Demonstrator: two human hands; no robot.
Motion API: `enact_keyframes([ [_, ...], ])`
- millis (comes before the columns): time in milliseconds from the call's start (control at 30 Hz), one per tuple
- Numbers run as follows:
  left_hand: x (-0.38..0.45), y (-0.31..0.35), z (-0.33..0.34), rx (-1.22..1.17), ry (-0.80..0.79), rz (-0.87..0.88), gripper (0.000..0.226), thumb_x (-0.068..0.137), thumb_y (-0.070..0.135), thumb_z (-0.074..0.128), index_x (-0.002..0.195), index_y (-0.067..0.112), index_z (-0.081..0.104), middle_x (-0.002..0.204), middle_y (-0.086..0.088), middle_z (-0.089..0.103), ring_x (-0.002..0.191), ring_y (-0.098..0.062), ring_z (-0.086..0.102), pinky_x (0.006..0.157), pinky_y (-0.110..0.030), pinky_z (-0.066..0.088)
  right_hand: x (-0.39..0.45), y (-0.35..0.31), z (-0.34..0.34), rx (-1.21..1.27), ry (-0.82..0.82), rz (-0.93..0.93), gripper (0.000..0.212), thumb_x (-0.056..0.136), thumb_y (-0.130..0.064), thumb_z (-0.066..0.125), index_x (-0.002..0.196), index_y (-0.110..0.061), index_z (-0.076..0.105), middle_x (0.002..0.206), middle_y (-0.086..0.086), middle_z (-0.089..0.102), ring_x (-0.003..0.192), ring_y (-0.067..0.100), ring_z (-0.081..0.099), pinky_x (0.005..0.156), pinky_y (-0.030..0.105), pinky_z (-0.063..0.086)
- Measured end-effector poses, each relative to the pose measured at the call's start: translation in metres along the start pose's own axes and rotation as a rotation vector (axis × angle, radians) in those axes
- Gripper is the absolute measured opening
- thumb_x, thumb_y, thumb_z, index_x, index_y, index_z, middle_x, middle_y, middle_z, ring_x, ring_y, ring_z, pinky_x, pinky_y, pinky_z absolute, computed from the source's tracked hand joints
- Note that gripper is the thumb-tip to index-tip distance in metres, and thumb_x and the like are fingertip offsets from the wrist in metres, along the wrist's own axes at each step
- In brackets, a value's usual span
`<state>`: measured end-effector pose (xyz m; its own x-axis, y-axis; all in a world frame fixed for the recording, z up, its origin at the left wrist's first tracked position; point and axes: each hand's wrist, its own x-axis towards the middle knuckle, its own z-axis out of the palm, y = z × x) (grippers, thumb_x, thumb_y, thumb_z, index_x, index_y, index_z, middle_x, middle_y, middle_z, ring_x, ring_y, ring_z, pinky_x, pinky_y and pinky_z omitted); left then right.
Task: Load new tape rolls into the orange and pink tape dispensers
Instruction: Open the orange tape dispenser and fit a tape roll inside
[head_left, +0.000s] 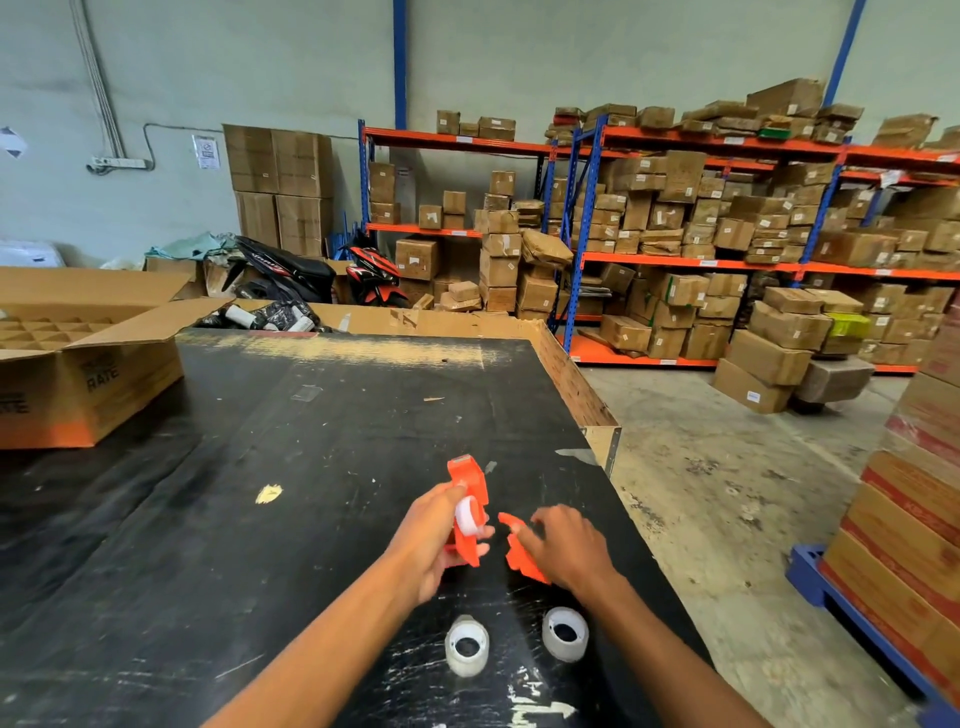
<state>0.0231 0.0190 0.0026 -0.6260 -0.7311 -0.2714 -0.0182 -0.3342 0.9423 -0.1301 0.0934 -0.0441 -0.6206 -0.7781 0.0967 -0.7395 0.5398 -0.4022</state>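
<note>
Currently the left hand (434, 540) grips the open orange plastic tape dispenser (470, 506) while the right hand (563, 548) pinches its detached orange cover (522, 556); refitting likely follows.

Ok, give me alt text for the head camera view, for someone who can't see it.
Over a scuffed black worktable, the left hand grips an opened orange plastic tape dispenser with a white roll inside, while the right hand holds its detached orange side cover. Two white tape rolls lie nearer the person; warehouse shelves of cardboard boxes stand behind.
</note>
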Motion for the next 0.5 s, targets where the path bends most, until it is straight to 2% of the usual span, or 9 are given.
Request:
enact_keyframes([
  [133,-0.003,-0.006,-0.003,-0.009,0.003,-0.025,0.027,0.098,0.024,0.041,0.111,0.006,0.057,0.09,-0.016,0.06,0.072,-0.024,0.064,0.07,-0.037,0.054,-0.005,0.012,-0.024,0.021,-0.039,-0.027,0.033,0.087,-0.043,0.058,0.087,-0.013,0.072,0.083,0.006,0.071,0.079,0.024,0.065,0.07,0.034,0.05],
  [200,-0.004,-0.009,-0.003,-0.008,0.007,-0.03,0.026,0.097,0.023,0.043,0.111,0.007,0.058,0.089,-0.015,0.061,0.073,-0.024,0.064,0.073,-0.038,0.054,-0.013,0.016,-0.034,0.114,-0.079,-0.072,0.028,0.086,-0.042,0.062,0.084,-0.016,0.074,0.066,-0.001,0.062,0.064,0.015,0.056,0.064,0.031,0.045],
  [267,-0.006,-0.01,0.001,-0.008,-0.002,-0.026,0.023,0.096,0.023,0.044,0.108,0.01,0.06,0.085,-0.013,0.063,0.072,-0.023,0.064,0.073,-0.037,0.054,-0.023,0.012,-0.044,0.306,-0.116,-0.164,0.023,0.085,-0.039,0.065,0.087,-0.018,0.075,0.059,-0.005,0.054,0.055,0.006,0.044,0.06,0.026,0.039],
  [333,-0.01,-0.012,0.008,-0.003,-0.04,-0.014,0.021,0.096,0.022,0.046,0.102,0.013,0.063,0.073,-0.005,0.069,0.067,-0.018,0.065,0.077,-0.037,0.053,-0.036,-0.001,-0.052,0.482,-0.2,-0.259,0.027,0.082,-0.039,0.069,0.101,-0.02,0.072,0.069,-0.002,0.06,0.058,0.004,0.047,0.06,0.02,0.041],
  [400,-0.014,-0.013,0.015,0.008,-0.084,0.0,0.021,0.095,0.021,0.047,0.102,0.014,0.066,0.068,0.001,0.073,0.062,-0.013,0.065,0.077,-0.036,0.053,-0.043,-0.011,-0.055,0.545,-0.237,-0.321,0.035,0.078,-0.039,0.073,0.109,-0.024,0.068,0.08,-0.001,0.066,0.064,0.005,0.054,0.063,0.019,0.046],
  [500,-0.019,-0.015,0.024,0.015,-0.12,0.022,0.024,0.095,0.022,0.049,0.11,0.017,0.067,0.088,-0.009,0.075,0.071,-0.016,0.066,0.072,-0.035,0.053,-0.049,-0.013,-0.052,0.569,-0.202,-0.368,0.029,0.078,-0.03,0.076,0.105,-0.02,0.07,0.087,0.008,0.071,0.065,0.008,0.056,0.064,0.026,0.048],
])
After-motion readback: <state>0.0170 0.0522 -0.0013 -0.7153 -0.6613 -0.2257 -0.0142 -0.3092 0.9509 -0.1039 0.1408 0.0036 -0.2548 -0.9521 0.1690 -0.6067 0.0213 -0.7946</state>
